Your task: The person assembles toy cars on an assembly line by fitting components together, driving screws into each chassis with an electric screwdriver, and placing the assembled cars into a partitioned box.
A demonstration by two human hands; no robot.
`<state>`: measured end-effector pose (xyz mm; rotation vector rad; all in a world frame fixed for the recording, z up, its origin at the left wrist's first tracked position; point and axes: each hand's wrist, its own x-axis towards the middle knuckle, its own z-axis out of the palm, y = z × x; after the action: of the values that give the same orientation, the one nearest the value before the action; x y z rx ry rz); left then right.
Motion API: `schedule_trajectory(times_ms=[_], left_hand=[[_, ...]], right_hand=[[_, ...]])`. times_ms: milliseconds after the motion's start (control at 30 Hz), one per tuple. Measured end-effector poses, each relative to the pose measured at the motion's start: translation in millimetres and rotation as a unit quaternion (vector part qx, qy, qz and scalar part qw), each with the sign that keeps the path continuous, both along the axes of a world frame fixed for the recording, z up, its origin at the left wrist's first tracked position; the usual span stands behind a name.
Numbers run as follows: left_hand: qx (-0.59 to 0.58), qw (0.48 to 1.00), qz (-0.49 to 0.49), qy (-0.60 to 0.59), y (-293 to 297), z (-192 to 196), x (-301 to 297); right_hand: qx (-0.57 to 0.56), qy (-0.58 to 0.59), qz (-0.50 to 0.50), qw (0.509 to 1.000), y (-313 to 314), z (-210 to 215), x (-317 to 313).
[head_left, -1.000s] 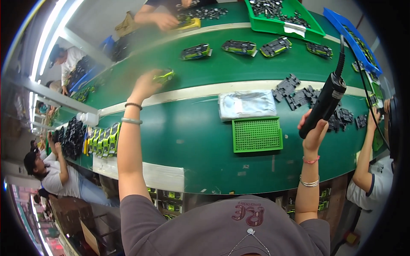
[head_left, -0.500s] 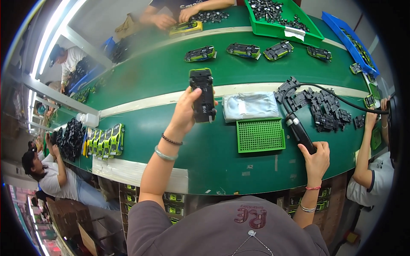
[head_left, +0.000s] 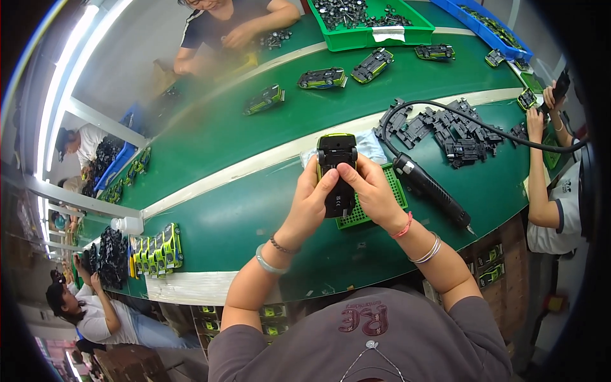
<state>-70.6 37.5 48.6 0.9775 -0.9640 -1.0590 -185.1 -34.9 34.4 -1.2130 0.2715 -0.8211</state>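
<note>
Both my hands hold a toy car (head_left: 337, 167) upside down, its black underside facing me and its yellow-green body showing at the far end. My left hand (head_left: 311, 202) grips its left side and my right hand (head_left: 375, 191) grips its right side, thumbs on the underside. The car hovers above a green perforated tray (head_left: 389, 197) on the green belt (head_left: 242, 210). A black electric screwdriver (head_left: 428, 189) lies on the belt just right of my right hand, its cable arching away to the right.
A pile of black chassis parts (head_left: 445, 130) lies at the right. More toy cars (head_left: 322, 78) ride the far belt, and a row of green ones (head_left: 156, 251) stands at the left. A green bin (head_left: 375, 22) of parts sits far back. Other people work around the belt.
My left hand fetched the toy car from the far belt and brought it close. My right hand laid the screwdriver down on the belt and joined the left on the car.
</note>
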Motion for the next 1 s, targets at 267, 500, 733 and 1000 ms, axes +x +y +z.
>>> schedule_trajectory(times_ms=[267, 500, 733, 1000], left_hand=[[0.017, 0.999, 0.006, 0.033, 1.6, -7.6, 1.0], [0.074, 0.982, -0.030, 0.172, 3.0, 8.2, 6.4], [0.088, 0.974, -0.029, 0.205, 1.1, 2.6, 16.3], [0.067, 0.987, -0.018, 0.147, 2.8, -1.1, 7.5]], right_hand=[[-0.009, 0.045, -0.016, 0.999, 0.2, -4.9, 0.1], [-0.443, 0.034, -0.319, 0.837, -9.0, 9.1, -10.6], [-0.461, -0.022, -0.319, 0.828, -13.1, 5.8, -26.8], [-0.375, 0.103, -0.359, 0.849, -2.8, 15.9, -3.0]])
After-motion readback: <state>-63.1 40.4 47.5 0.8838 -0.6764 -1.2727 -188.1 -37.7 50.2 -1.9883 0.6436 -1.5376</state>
